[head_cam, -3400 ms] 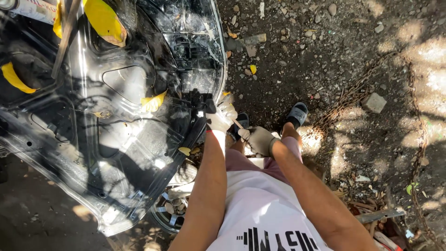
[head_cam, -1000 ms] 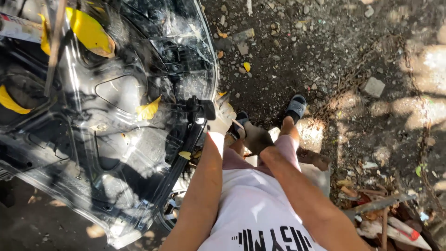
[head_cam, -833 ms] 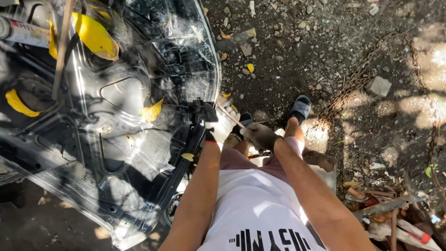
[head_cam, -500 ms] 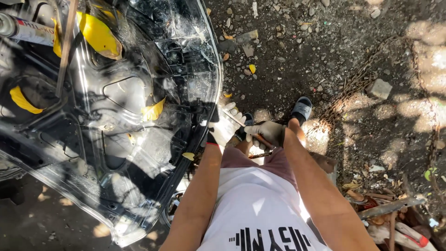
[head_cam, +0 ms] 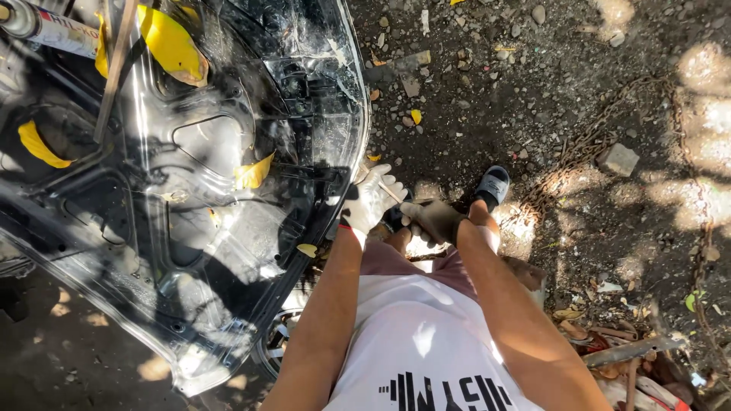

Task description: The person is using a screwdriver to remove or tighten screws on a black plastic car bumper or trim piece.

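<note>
Outdoors, on dirt and gravel (head_cam: 533, 91) under dappled sun. Looking straight down past a white printed shirt (head_cam: 426, 350) at two gloved hands working at the edge of a stripped car door panel (head_cam: 190, 213), bare metal, yellow tape patches, clear sheet over it.

Left hand (head_cam: 371, 199): pale glove, fingers curled against the panel's right edge near a black fitting (head_cam: 320, 179); seems pressed onto the rim, but whether clamped on it or only resting cannot be told. Right hand (head_cam: 432, 219): darker glove, closed around a thin light-coloured rod (head_cam: 390, 190), likely a screwdriver or similar tool, tip aimed toward the left hand and hidden behind it.

Black sandal (head_cam: 493, 185) planted just beyond the hands; rusty chain (head_cam: 586, 141) and a loose stone (head_cam: 618, 158) farther right; scrap metal near the lower right corner.

Risks, as judged:
- Tool slipping off the fitting and driving into the left glove, both hands being nearly touching.
- Sharp panel rim cutting through thin glove fabric.
- Panel shifting on uneven ground; open sandal exposed below.
- Deep shadow over the work point hiding the tip.
</note>
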